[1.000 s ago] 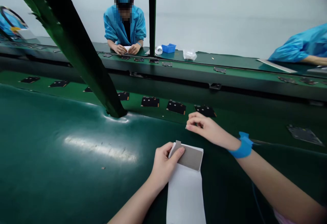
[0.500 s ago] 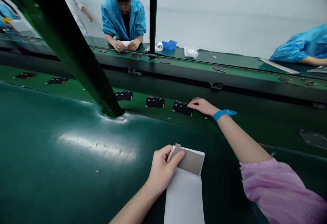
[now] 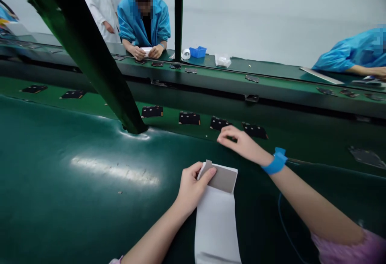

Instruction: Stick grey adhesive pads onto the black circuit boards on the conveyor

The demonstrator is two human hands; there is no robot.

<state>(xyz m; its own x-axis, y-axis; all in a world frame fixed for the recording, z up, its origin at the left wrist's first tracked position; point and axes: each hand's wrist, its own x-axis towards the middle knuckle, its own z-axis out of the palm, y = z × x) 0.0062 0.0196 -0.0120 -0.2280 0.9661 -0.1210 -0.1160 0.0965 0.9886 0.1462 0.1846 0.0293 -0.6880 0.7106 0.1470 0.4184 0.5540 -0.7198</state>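
Over green worktop (image 3: 45, 155) | lower centre: pinching grey-faced white strip (image 3: 216, 224) in left hand (image 3: 192, 187), best held flat | centre-right: with right hand (image 3: 243, 146) curled, cannot tell if gripping

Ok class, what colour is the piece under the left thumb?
Grey; the piece shows best in the head view.

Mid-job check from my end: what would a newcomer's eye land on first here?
Probably the dark green post slanting across the upper left. Next, the long white strip at lower centre, with a grey sheet under the thumb of the left hand's grip at its upper end. Then the bright blue wristband right of centre, nearer the camera than the black boards.
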